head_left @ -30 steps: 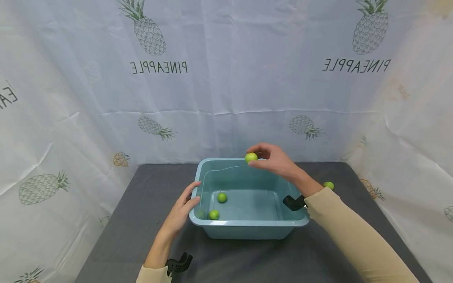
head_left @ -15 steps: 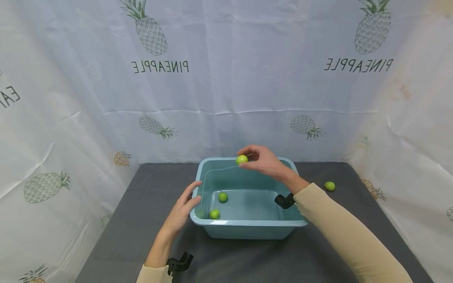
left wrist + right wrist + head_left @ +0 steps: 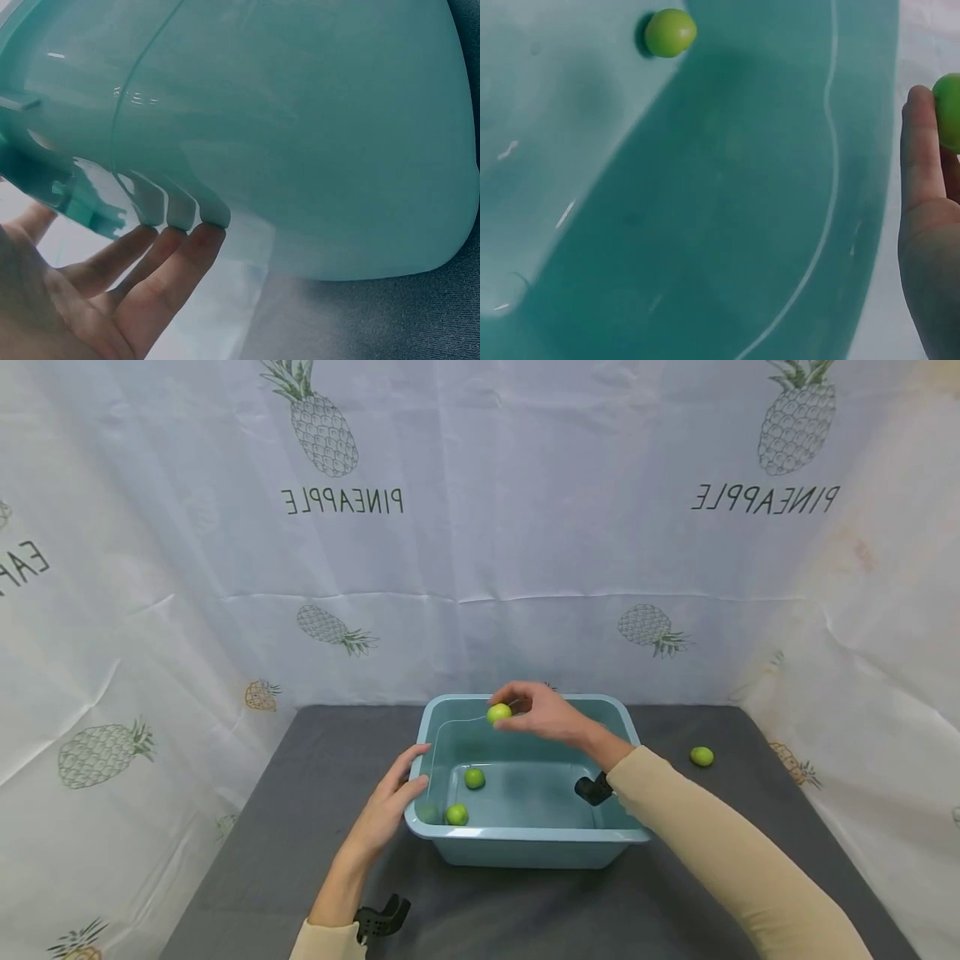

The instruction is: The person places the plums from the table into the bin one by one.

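Over the tub's (image 3: 525, 847) far-left corner, the right hand (image 3: 542, 712) pinches a lime (image 3: 498, 713) in its fingertips, best lowered near the water before release, while the left hand's (image 3: 387, 806) straight fingers steady the left wall.

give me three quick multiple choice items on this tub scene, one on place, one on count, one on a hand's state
1. Where does the loose green ball outside the tub lie?
A in the tub
B on the grey table to the tub's right
C on the left hand

2. How many green balls lie inside the tub?
A two
B five
C none

3. What does the right hand do?
A lies flat on the table
B pinches a green ball above the tub
C grips the rim

Answers: 1 B, it lies alone on the table; 2 A, two show on the floor; 3 B, fingertips pinch it.
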A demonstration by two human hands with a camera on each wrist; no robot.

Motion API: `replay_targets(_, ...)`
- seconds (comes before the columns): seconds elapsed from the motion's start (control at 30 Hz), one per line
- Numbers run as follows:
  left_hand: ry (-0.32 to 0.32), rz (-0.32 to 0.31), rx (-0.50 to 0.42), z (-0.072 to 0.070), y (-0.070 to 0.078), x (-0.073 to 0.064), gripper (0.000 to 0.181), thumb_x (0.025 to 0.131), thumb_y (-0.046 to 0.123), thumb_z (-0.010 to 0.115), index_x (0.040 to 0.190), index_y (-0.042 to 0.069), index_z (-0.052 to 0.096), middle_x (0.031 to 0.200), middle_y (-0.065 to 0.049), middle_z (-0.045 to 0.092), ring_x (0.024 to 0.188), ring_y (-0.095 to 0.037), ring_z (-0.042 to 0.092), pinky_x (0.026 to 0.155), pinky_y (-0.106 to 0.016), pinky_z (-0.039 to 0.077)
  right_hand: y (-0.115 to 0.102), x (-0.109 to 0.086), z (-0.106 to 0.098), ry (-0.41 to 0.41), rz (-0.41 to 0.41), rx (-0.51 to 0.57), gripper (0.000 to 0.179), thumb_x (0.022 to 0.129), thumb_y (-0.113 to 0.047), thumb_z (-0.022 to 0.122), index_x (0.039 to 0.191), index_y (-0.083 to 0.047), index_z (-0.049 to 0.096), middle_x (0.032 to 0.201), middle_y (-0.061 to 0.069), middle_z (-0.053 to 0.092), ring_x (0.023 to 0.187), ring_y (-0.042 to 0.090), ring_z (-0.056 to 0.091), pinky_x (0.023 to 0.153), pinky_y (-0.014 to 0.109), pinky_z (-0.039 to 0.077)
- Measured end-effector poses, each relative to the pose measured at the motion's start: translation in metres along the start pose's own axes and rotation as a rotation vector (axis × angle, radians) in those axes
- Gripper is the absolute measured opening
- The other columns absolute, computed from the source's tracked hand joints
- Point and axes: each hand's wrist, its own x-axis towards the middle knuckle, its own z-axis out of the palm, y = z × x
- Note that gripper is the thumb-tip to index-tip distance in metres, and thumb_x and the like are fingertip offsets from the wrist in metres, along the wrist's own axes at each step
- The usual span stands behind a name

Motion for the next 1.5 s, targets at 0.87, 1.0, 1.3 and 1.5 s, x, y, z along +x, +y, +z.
replay_targets(0.87, -0.001, 0.006, -0.005, 0.000, 0.001, -0.002, 0.049, 0.106, 0.033, 0.053, 0.153, 0.026, 0.042, 0.160, -0.016, 0.032, 0.133, -0.038, 0.046, 0.102, -0.056, 0.039, 0.031, 0.004, 0.023, -0.178, 0.155, -0.017, 0.041, 0.093, -0.011, 0.073, 0.129, 0.003, 0.062, 0.122, 0.009, 0.064, 0.114, 0.028, 0.062, 0.092, 0.037, 0.052)
replay_targets(1.0, 0.003, 0.008, -0.008, 0.001, 0.001, -0.002, 0.049, 0.106, 0.032, 0.053, 0.153, 0.026, 0.043, 0.159, -0.017, 0.034, 0.131, -0.038, 0.047, 0.102, -0.056, 0.039, 0.035, 0.004, 0.026, -0.203, 0.181, -0.029, 0.042, 0.093, -0.012, 0.074, 0.129, 0.003, 0.061, 0.120, 0.008, 0.064, 0.114, 0.027, 0.062, 0.091, 0.038, 0.052)
replay_targets(1.3, -0.004, 0.008, -0.007, 0.002, 0.002, -0.001, 0.049, 0.107, 0.031, 0.052, 0.154, 0.024, 0.041, 0.163, -0.015, 0.028, 0.139, -0.039, 0.041, 0.106, -0.061, 0.035, 0.035, 0.003, 0.023, -0.194, 0.178, -0.017, 0.038, 0.096, -0.013, 0.070, 0.131, 0.000, 0.061, 0.132, 0.023, 0.059, 0.121, 0.030, 0.061, 0.097, 0.038, 0.050)
replay_targets(1.5, -0.005, 0.012, -0.009, 0.001, 0.001, -0.001, 0.049, 0.106, 0.032, 0.052, 0.153, 0.025, 0.041, 0.162, -0.016, 0.028, 0.138, -0.039, 0.041, 0.107, -0.063, 0.034, 0.021, 0.003, 0.018, -0.194, 0.164, -0.065, 0.030, 0.098, -0.016, 0.069, 0.126, -0.006, 0.065, 0.125, 0.014, 0.064, 0.117, 0.025, 0.062, 0.095, 0.038, 0.051)
